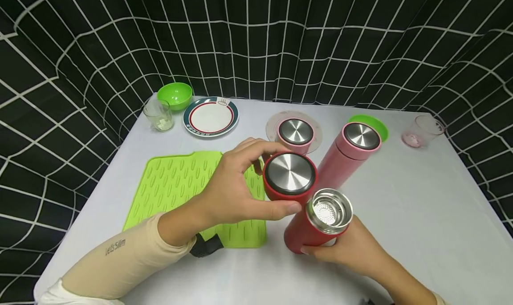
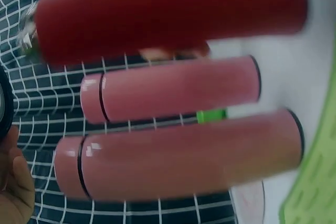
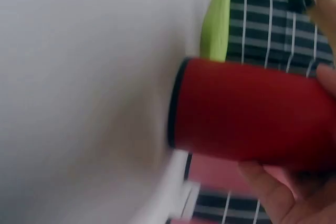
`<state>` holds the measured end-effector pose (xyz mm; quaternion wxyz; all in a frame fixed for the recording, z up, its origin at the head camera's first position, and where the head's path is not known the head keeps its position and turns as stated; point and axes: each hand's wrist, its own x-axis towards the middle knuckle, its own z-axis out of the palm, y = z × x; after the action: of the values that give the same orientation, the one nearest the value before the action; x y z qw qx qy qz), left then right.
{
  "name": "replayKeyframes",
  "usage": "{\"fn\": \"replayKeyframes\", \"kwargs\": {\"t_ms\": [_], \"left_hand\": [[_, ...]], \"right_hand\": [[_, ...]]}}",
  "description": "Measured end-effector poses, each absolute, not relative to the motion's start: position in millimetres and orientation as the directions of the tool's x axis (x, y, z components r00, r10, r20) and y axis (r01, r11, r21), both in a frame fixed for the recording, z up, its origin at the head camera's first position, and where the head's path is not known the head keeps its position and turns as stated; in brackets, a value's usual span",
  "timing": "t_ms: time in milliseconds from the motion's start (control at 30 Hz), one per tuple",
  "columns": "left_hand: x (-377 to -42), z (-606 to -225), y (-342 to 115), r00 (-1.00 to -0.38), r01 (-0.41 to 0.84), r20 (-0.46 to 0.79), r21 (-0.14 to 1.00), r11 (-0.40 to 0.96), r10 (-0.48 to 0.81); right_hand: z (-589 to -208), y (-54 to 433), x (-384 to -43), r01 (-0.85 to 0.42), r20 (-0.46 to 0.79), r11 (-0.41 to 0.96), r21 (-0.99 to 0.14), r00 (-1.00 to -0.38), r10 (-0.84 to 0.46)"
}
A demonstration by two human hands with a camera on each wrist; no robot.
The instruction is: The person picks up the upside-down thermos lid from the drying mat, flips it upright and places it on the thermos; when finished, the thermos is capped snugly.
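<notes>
In the head view my left hand grips a red flask lid with a brushed steel top, thumb on the near side and fingers on the far side. My right hand holds the red thermos flask round its body, just right of and below the lid. The flask's mouth is uncovered, and a steel strainer shows inside it. In the right wrist view the flask's dark base edge is close over the white table. Behind the hands stand two lidded pink thermos flasks, a nearer-right one and another.
A green ridged mat lies under the left forearm. At the back left are a green bowl, a glass and a rimmed plate. A round coaster, a green dish and another glass are farther right.
</notes>
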<state>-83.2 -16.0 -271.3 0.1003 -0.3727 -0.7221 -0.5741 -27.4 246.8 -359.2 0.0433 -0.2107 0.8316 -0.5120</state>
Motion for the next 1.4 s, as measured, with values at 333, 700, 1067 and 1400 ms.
{"fn": "replayKeyframes", "kwargs": {"t_ms": [333, 700, 1067, 1400], "left_hand": [[-79.8, -276.9, 10.2, -0.631, 0.721, 0.582, 0.683, 0.113, 0.513], [-80.6, -284.1, 13.4, -0.589, 0.767, 0.585, 0.621, 0.16, 0.558], [-77.9, -289.2, 17.5, -0.637, 0.673, 0.459, 0.723, 0.156, 0.62], [-79.7, -291.9, 18.1, -0.608, 0.642, 0.466, 0.765, 0.054, 0.643]], "right_hand": [[-358.1, 222.9, -35.7, -0.324, 0.135, 0.349, -0.879, -0.872, -0.47], [-347.4, 214.3, -36.5, -0.371, 0.226, 0.214, -0.904, -0.838, -0.496], [-359.7, 222.9, -38.4, -0.324, 0.165, 0.25, -0.912, -0.851, -0.498], [-361.8, 223.4, -37.9, -0.323, 0.168, 0.276, -0.905, -0.868, -0.467]]}}
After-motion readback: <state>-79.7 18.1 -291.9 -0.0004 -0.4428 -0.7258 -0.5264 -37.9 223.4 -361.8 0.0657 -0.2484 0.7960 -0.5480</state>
